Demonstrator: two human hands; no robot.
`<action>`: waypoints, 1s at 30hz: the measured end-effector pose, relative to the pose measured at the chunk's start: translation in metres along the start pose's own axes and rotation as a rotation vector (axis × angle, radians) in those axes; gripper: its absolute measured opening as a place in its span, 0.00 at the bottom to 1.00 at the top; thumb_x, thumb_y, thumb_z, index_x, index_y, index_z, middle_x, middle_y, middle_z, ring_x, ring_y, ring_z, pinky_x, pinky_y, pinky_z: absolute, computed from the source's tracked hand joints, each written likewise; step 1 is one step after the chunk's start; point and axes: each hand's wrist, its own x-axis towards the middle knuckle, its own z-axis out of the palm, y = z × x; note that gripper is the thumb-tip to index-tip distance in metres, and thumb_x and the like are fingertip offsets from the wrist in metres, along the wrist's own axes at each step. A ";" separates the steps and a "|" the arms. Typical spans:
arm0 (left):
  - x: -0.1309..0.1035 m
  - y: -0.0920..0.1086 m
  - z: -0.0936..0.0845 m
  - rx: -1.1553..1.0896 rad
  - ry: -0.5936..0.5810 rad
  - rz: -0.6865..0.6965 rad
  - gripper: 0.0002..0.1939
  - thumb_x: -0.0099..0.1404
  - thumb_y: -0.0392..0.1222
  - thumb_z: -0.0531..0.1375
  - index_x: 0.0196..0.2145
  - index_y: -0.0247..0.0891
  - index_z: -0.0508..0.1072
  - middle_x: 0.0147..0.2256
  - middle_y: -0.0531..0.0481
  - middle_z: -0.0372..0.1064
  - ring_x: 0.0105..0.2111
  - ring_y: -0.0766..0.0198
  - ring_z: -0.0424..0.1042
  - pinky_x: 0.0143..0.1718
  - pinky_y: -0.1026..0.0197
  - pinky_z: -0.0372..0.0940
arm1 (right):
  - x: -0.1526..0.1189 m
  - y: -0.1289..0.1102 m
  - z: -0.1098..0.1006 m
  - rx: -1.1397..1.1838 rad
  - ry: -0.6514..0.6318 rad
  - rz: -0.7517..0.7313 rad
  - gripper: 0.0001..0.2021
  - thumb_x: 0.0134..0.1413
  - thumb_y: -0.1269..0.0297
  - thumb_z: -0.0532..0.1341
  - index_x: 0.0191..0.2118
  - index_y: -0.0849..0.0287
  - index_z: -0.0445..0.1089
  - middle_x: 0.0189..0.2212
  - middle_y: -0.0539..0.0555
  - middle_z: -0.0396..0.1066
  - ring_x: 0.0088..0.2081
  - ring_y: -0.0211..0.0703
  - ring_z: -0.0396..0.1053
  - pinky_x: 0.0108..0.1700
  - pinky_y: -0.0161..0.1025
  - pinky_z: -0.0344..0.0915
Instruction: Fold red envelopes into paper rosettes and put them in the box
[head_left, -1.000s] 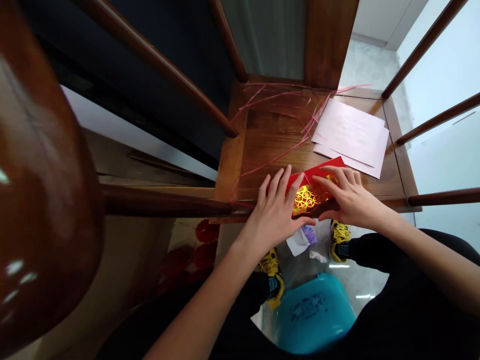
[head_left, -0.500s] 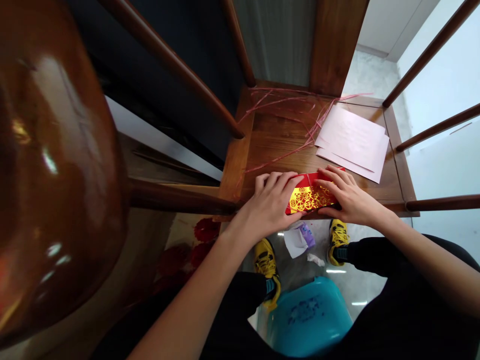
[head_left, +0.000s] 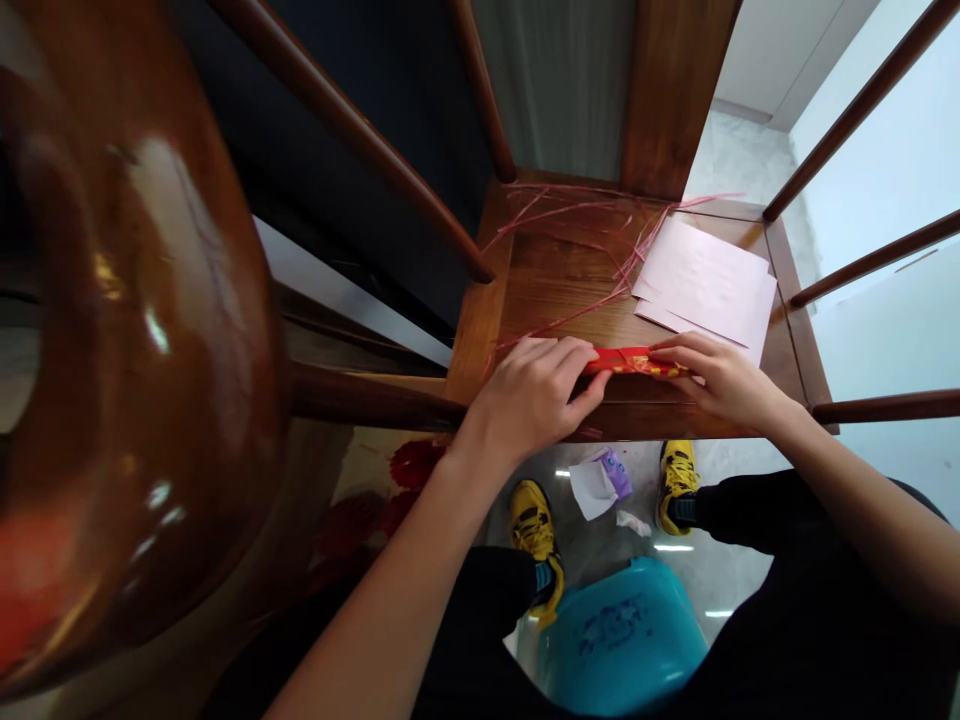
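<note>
Between my two hands is a red paper piece with gold print [head_left: 626, 361], likely a red envelope by its look, now seen as a narrow strip. My left hand [head_left: 536, 390] pinches its left end, thumb below and fingers above. At the right end, my right hand [head_left: 712, 375] grips it with fingers and thumb. The strip is just above the front part of the wooden chair seat [head_left: 570, 285]. Thin pink strings [head_left: 592, 300] lie loosely across the seat. Just beyond my right hand rest several pale pink paper sheets [head_left: 705, 280], overlapping.
Wooden spindles [head_left: 870, 285] border the seat on the right, others [head_left: 375, 150] on the left. A large glossy brown wooden form [head_left: 172, 380] fills the left side. Below are a turquoise plastic stool [head_left: 622, 635], a purple tissue pack [head_left: 616, 475] and a crumpled tissue [head_left: 634, 523] on the floor.
The red and gold paper has turned from showing its broad patterned face to a narrow strip. Both hands have closed more at its ends.
</note>
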 end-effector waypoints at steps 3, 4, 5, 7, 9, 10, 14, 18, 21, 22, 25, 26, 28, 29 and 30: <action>0.006 0.003 -0.007 -0.039 0.053 -0.078 0.13 0.80 0.44 0.55 0.49 0.35 0.76 0.49 0.40 0.80 0.50 0.47 0.81 0.53 0.44 0.75 | 0.007 0.000 -0.007 0.157 0.150 0.114 0.11 0.72 0.61 0.61 0.48 0.55 0.80 0.42 0.57 0.81 0.39 0.45 0.79 0.43 0.43 0.76; 0.007 0.004 -0.008 -0.068 0.077 -0.096 0.12 0.80 0.43 0.55 0.50 0.35 0.75 0.50 0.40 0.79 0.52 0.48 0.79 0.55 0.44 0.74 | 0.009 0.000 -0.009 0.195 0.187 0.156 0.10 0.71 0.60 0.62 0.46 0.55 0.81 0.39 0.55 0.81 0.36 0.43 0.77 0.40 0.42 0.74; 0.008 0.005 -0.008 -0.097 0.098 -0.112 0.11 0.80 0.42 0.55 0.51 0.36 0.74 0.51 0.40 0.77 0.54 0.49 0.78 0.57 0.45 0.73 | 0.011 0.001 -0.010 0.228 0.205 0.195 0.09 0.69 0.59 0.64 0.44 0.55 0.81 0.36 0.54 0.81 0.34 0.42 0.76 0.38 0.41 0.73; 0.008 0.005 -0.005 -0.150 0.134 -0.136 0.10 0.79 0.40 0.56 0.54 0.37 0.73 0.55 0.40 0.74 0.58 0.50 0.75 0.62 0.44 0.71 | 0.013 0.002 -0.012 0.290 0.205 0.268 0.08 0.65 0.58 0.68 0.43 0.55 0.82 0.34 0.52 0.81 0.34 0.42 0.75 0.38 0.41 0.71; 0.008 0.004 0.000 -0.208 0.162 -0.163 0.14 0.77 0.37 0.59 0.58 0.39 0.70 0.58 0.40 0.71 0.61 0.51 0.72 0.66 0.44 0.68 | 0.014 0.003 -0.011 0.354 0.197 0.336 0.11 0.61 0.55 0.71 0.44 0.55 0.81 0.34 0.51 0.82 0.33 0.42 0.75 0.38 0.41 0.70; 0.007 0.003 0.003 -0.241 0.184 -0.179 0.17 0.76 0.35 0.60 0.60 0.40 0.68 0.59 0.40 0.69 0.62 0.52 0.71 0.67 0.44 0.67 | 0.014 0.004 -0.010 0.381 0.202 0.366 0.13 0.58 0.53 0.72 0.43 0.55 0.81 0.34 0.51 0.82 0.33 0.42 0.74 0.37 0.41 0.69; 0.007 -0.001 0.013 -0.364 0.303 -0.259 0.31 0.68 0.27 0.64 0.65 0.44 0.63 0.61 0.43 0.67 0.64 0.53 0.69 0.70 0.43 0.64 | 0.011 0.004 -0.009 0.460 0.294 0.423 0.14 0.52 0.52 0.75 0.38 0.55 0.81 0.33 0.51 0.81 0.33 0.44 0.75 0.38 0.43 0.70; 0.006 -0.005 0.023 -0.585 0.287 -0.394 0.35 0.66 0.28 0.66 0.65 0.47 0.62 0.55 0.47 0.73 0.57 0.56 0.75 0.65 0.45 0.69 | 0.008 0.002 -0.011 0.589 0.314 0.430 0.16 0.48 0.54 0.78 0.41 0.54 0.80 0.40 0.54 0.83 0.43 0.49 0.80 0.49 0.48 0.76; 0.005 -0.009 0.031 -0.669 0.270 -0.508 0.31 0.63 0.29 0.68 0.60 0.45 0.67 0.53 0.47 0.75 0.57 0.55 0.75 0.64 0.44 0.70 | 0.004 0.008 -0.010 0.677 0.304 0.492 0.22 0.44 0.56 0.79 0.46 0.54 0.78 0.45 0.55 0.83 0.46 0.51 0.80 0.51 0.50 0.78; 0.005 -0.011 0.032 -0.678 0.263 -0.528 0.28 0.63 0.29 0.68 0.58 0.44 0.69 0.54 0.47 0.75 0.57 0.54 0.75 0.64 0.45 0.70 | 0.003 0.011 -0.008 0.692 0.295 0.530 0.24 0.43 0.57 0.80 0.47 0.54 0.78 0.44 0.54 0.83 0.45 0.50 0.81 0.50 0.49 0.78; 0.007 -0.014 0.034 -0.714 0.230 -0.557 0.22 0.64 0.30 0.67 0.54 0.43 0.72 0.54 0.47 0.76 0.54 0.56 0.77 0.61 0.46 0.72 | -0.003 0.021 0.002 0.776 0.284 0.637 0.27 0.39 0.58 0.81 0.47 0.54 0.77 0.41 0.52 0.83 0.39 0.47 0.80 0.46 0.47 0.79; 0.007 -0.014 0.035 -0.735 0.224 -0.567 0.21 0.64 0.31 0.67 0.53 0.43 0.71 0.53 0.47 0.77 0.52 0.57 0.78 0.59 0.47 0.73 | -0.005 0.024 0.007 0.820 0.299 0.655 0.27 0.38 0.58 0.81 0.47 0.55 0.77 0.40 0.52 0.83 0.38 0.46 0.80 0.45 0.46 0.79; 0.009 -0.015 0.036 -0.775 0.230 -0.590 0.21 0.63 0.31 0.67 0.53 0.42 0.70 0.50 0.48 0.78 0.49 0.58 0.79 0.58 0.48 0.74 | -0.007 0.028 0.017 0.910 0.350 0.671 0.25 0.38 0.58 0.80 0.45 0.56 0.77 0.40 0.53 0.84 0.38 0.47 0.81 0.43 0.46 0.80; 0.010 -0.015 0.037 -0.795 0.238 -0.602 0.21 0.62 0.31 0.67 0.52 0.42 0.70 0.49 0.48 0.78 0.49 0.58 0.79 0.57 0.49 0.74 | -0.008 0.029 0.021 0.937 0.372 0.677 0.24 0.39 0.58 0.79 0.44 0.57 0.77 0.40 0.54 0.84 0.37 0.47 0.81 0.41 0.45 0.79; 0.010 -0.014 0.038 -0.813 0.248 -0.612 0.22 0.61 0.32 0.68 0.51 0.42 0.69 0.48 0.49 0.78 0.48 0.58 0.79 0.57 0.49 0.74 | -0.009 0.029 0.024 0.948 0.387 0.682 0.22 0.40 0.59 0.78 0.42 0.57 0.77 0.39 0.54 0.84 0.36 0.46 0.80 0.40 0.44 0.79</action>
